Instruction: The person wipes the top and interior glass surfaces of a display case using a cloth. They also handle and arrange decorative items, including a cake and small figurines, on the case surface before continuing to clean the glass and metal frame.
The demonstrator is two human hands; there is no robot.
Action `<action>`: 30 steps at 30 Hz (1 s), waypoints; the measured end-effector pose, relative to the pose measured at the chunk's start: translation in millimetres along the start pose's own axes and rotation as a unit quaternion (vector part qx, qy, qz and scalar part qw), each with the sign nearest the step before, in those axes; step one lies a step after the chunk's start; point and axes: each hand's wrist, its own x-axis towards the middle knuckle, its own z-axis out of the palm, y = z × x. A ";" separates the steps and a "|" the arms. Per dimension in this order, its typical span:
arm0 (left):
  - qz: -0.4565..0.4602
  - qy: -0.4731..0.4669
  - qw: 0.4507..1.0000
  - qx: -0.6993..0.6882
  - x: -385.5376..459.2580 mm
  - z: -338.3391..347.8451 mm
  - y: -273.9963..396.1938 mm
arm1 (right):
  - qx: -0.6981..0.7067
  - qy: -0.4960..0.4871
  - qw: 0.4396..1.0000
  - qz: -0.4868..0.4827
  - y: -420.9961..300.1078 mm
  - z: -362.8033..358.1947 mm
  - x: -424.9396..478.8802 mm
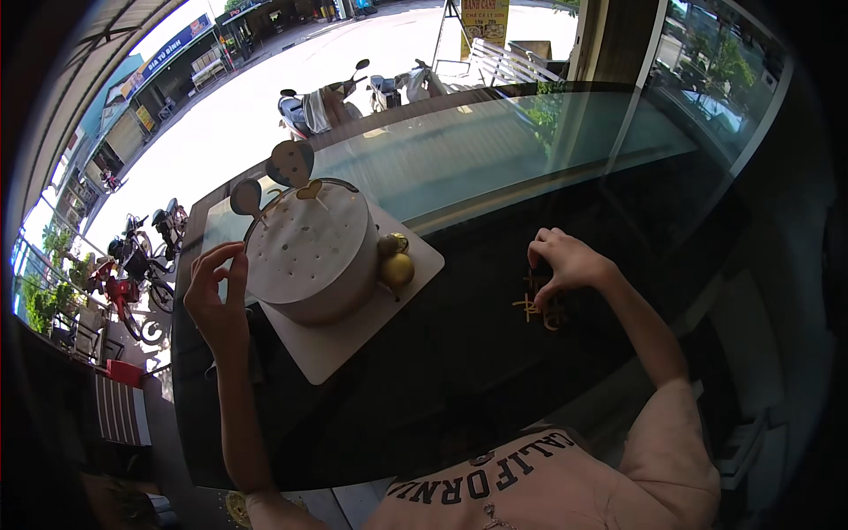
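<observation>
A round, pale-topped cake (311,248) with small dimples in its top rests on a white square board (331,354). Balloon-shaped toppers (290,164) and a gold heart topper (309,191) stand at its far edge. Gold and brown balls (397,269) sit against its right side. My left hand (218,288) is raised by the cake's left edge, thumb and forefinger close together; whether anything is between them cannot be seen. My right hand (570,265), thumb and fingers apart, is over dark and gold lettering pieces (530,307) on the dark glass tabletop (424,411).
The tabletop's far part reflects daylight. A glass panel in a pale frame (762,122) stands at the right. Beyond the table are parked scooters (324,106), a white slatted bench (507,63) and a bright street. More motorbikes (136,278) stand at the left, near a striped item (122,411).
</observation>
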 end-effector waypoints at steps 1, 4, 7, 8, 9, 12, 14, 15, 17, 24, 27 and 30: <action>0.005 -0.003 1.000 -0.004 -0.7 0.7 0.5 | 0.027 -0.007 1.000 -0.006 4.5 2.7 -1.1; 0.006 -0.009 1.000 -0.009 -1.0 3.6 1.4 | 0.084 -0.006 0.996 -0.002 14.4 10.6 -4.5; -0.011 -0.016 1.000 -0.010 -3.6 3.6 1.4 | 0.116 0.009 0.993 0.028 3.6 7.8 -8.8; -0.011 -0.017 1.000 -0.013 -3.9 1.4 0.3 | 0.124 0.016 0.991 0.040 -0.7 6.9 -10.3; -0.011 -0.019 1.000 -0.020 -4.1 2.3 -0.6 | 0.118 0.021 0.992 0.030 0.9 9.3 -12.8; -0.001 -0.021 0.999 -0.026 -3.8 4.4 2.2 | 0.137 0.025 0.990 0.016 9.4 19.9 -14.5; 0.002 -0.028 0.999 -0.020 -5.2 6.8 2.8 | 0.197 0.009 0.980 0.027 12.7 22.7 -15.0; 0.003 -0.030 0.999 -0.016 -5.7 6.9 2.8 | 0.192 0.031 0.980 0.029 8.7 21.7 -15.4; -0.004 -0.039 0.999 -0.025 -8.1 8.4 5.4 | 0.182 0.075 0.980 0.034 -3.4 19.9 -19.8; -0.001 -0.059 0.998 -0.038 -13.6 16.4 2.5 | 0.060 0.044 0.996 0.053 -5.8 19.1 -29.9; -0.007 -0.068 0.997 -0.037 -15.1 19.0 4.0 | 0.116 0.040 0.991 0.051 -2.8 20.0 -28.6; -0.002 -0.074 0.996 -0.042 -16.6 20.1 4.5 | 0.192 0.055 0.978 0.064 -7.1 17.8 -29.5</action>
